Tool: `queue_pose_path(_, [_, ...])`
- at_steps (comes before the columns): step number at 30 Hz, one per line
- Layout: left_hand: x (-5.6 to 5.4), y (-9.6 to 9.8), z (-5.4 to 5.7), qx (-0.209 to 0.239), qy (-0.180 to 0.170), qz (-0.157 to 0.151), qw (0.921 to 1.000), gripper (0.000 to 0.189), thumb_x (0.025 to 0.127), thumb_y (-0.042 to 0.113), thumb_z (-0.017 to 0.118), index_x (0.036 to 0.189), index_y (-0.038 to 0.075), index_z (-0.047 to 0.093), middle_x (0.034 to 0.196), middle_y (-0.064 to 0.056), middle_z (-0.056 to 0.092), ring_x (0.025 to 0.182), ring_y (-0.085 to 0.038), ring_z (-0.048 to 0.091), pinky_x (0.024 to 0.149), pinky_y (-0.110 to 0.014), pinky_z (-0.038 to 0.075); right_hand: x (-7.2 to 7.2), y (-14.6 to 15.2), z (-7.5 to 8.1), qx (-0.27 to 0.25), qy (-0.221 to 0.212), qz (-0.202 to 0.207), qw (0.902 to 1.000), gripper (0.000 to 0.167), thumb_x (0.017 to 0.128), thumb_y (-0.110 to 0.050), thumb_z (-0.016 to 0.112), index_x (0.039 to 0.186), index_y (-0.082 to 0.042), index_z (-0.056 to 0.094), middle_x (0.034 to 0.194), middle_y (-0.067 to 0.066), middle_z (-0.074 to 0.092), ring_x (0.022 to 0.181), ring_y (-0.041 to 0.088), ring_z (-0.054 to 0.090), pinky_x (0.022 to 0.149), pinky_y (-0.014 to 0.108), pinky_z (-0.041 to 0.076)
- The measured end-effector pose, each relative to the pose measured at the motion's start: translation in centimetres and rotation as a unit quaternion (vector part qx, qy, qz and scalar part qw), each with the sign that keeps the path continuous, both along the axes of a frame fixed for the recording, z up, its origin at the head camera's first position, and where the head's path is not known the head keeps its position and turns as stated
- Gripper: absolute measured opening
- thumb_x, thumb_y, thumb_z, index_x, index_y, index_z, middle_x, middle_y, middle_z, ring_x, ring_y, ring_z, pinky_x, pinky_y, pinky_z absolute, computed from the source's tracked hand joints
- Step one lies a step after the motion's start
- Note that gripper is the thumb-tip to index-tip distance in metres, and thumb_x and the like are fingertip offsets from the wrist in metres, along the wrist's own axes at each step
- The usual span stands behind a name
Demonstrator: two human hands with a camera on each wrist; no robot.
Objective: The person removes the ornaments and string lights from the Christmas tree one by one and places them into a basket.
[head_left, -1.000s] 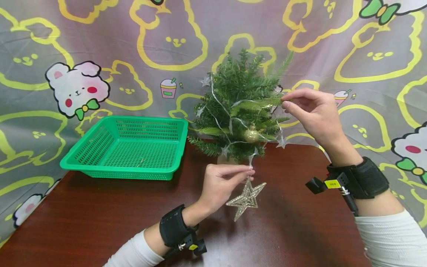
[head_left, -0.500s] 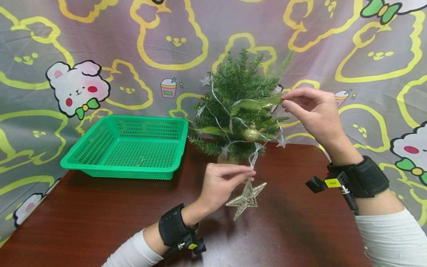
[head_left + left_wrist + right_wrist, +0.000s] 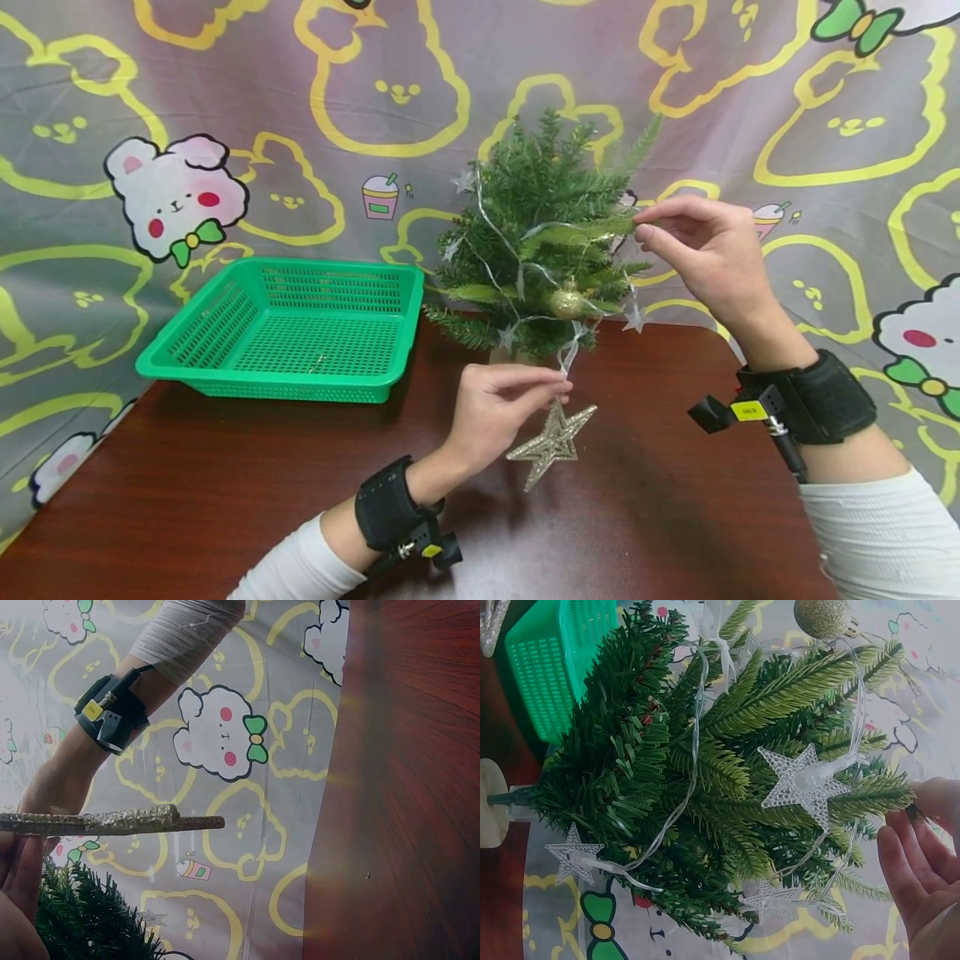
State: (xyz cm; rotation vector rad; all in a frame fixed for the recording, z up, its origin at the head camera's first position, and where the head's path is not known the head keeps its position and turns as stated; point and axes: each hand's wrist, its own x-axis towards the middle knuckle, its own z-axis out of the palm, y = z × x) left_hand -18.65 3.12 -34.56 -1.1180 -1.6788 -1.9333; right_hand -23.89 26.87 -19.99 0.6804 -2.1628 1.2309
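Note:
My left hand pinches the white ribbon of a gold glitter star ornament, which hangs below the fingertips in front of the tree. The left wrist view shows the star edge-on. A small artificial Christmas tree stands at the back of the table, wound with a clear light string. My right hand pinches the tip of a branch on the tree's right side. Close to that branch is a clear plastic star light. A gold glitter ball hangs at the tree's front.
A green plastic basket with slotted sides stands left of the tree, a few thin gold bits on its floor. The brown table meets a patterned cloth backdrop behind. Other star lights dangle around the tree.
The white ribbon above my left fingers has opened from a narrow strip into a visible loop. The left hand and star have shifted only slightly; the right hand keeps its place on the branch.

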Motion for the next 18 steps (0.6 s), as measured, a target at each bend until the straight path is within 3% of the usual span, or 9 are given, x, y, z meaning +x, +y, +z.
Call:
queue_pose_path(9, [-0.1, -0.5, 0.0, 0.007, -0.014, -0.006, 0.9999, 0.016, 0.089, 0.002, 0.070, 0.098, -0.011, 0.073, 0.092, -0.023, 0.075, 0.075, -0.029, 0.075, 0.070, -0.035, 0.061, 0.1, 0.0, 0.0, -0.001, 0.000, 0.002, 1.0000, 0.016, 0.090, -0.002, 0.069, 0.104, 0.005, 0.072, 0.093, -0.004, 0.068, 0.080, 0.007, 0.069, 0.075, 0.014, 0.054])
queue_pose_path(18, [-0.2, -1.5, -0.1, -0.001, -0.017, 0.000, 0.9998, 0.015, 0.090, 0.003, 0.070, 0.099, -0.009, 0.074, 0.092, -0.022, 0.075, 0.076, -0.026, 0.076, 0.068, -0.035, 0.061, 0.1, 0.0, 0.1, 0.009, 0.001, -0.007, 0.9999, 0.016, 0.090, -0.003, 0.069, 0.104, 0.004, 0.072, 0.093, -0.005, 0.069, 0.080, 0.007, 0.069, 0.074, 0.014, 0.054])
